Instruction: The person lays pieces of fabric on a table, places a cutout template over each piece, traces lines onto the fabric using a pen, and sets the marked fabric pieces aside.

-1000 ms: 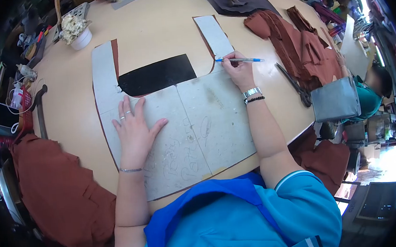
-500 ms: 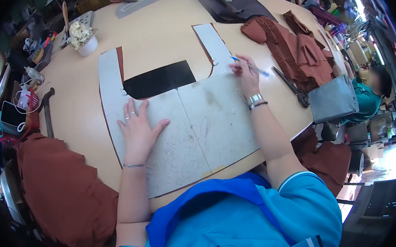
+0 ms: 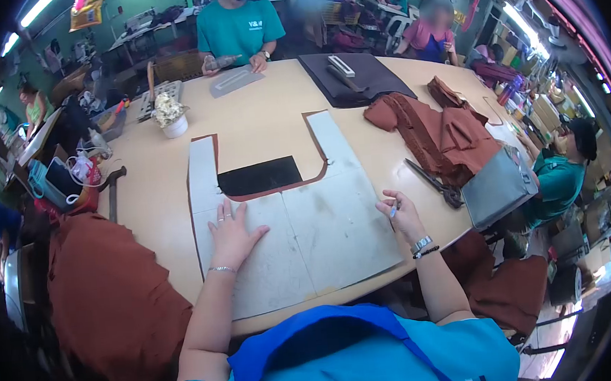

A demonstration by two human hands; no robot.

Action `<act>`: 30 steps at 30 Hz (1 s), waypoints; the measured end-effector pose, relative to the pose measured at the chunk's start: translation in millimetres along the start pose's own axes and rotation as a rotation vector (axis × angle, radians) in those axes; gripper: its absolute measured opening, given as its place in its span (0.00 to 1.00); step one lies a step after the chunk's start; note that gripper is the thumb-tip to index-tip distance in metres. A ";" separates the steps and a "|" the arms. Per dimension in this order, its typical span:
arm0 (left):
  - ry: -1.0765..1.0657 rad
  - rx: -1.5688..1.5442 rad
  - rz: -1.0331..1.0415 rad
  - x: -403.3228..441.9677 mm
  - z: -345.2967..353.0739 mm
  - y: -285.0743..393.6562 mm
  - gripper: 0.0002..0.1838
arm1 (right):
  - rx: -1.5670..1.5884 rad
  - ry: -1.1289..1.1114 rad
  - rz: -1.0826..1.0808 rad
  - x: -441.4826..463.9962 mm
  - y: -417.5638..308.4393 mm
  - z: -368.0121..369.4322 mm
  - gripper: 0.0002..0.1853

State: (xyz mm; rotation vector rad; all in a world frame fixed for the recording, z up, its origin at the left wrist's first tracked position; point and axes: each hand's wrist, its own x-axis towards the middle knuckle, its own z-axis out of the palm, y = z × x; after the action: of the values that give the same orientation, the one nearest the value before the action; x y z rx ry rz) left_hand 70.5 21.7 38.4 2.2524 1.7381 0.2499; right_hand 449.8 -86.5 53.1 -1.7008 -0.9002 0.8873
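A large pale grey pattern board (image 3: 322,232) with two upright arms lies on the table. Brown leather (image 3: 277,192) shows as a thin rim along its inner curve and left edge. My left hand (image 3: 236,236) presses flat on the board's left part, fingers spread. At the board's right edge, my right hand (image 3: 404,217) is closed round a pen (image 3: 393,211). Just beyond the board's inner edge, between its arms, a black rectangular piece (image 3: 265,173) lies on the table.
To the right are scissors (image 3: 436,185), folded brown leather (image 3: 457,134) and a grey box (image 3: 500,185). A hammer (image 3: 114,193) and more brown leather (image 3: 106,282) are at left. A white flowerpot (image 3: 175,127) stands farther back. Across the table a co-worker (image 3: 241,25) handles a grey piece.
The view has tilted up, showing more of the room. My right hand has drawn back toward me along the board's right edge, still with the pen. My left hand stays on the board.
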 end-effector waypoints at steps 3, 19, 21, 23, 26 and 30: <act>0.125 0.024 0.043 -14.6 -8.2 14.1 0.33 | -0.201 -0.108 0.114 -5.7 -21.7 -5.1 0.21; -0.676 -1.950 1.803 -184.9 -160.9 214.7 0.20 | 0.250 0.546 -0.487 -22.3 -42.2 -102.9 0.17; -0.681 -1.959 1.811 -189.9 -158.3 216.2 0.18 | 0.206 0.694 -0.481 -18.5 -46.5 -118.9 0.20; -0.685 -1.954 1.811 -194.5 -156.5 212.9 0.17 | 0.222 0.833 -0.485 -0.4 -33.5 -129.1 0.21; -0.696 -1.910 1.818 -200.7 -154.8 205.3 0.15 | -0.077 1.049 -0.684 28.5 0.3 -139.7 0.23; -0.595 -1.769 1.751 -189.3 -150.6 188.8 0.12 | 0.342 0.611 -0.736 63.8 53.8 -93.5 0.15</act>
State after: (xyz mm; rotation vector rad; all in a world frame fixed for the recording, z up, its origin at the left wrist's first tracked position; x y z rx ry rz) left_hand 148.0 -187.4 249.1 1.2435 -0.9778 0.7840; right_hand 569.5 -82.6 15.9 -1.0981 -0.7947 0.0060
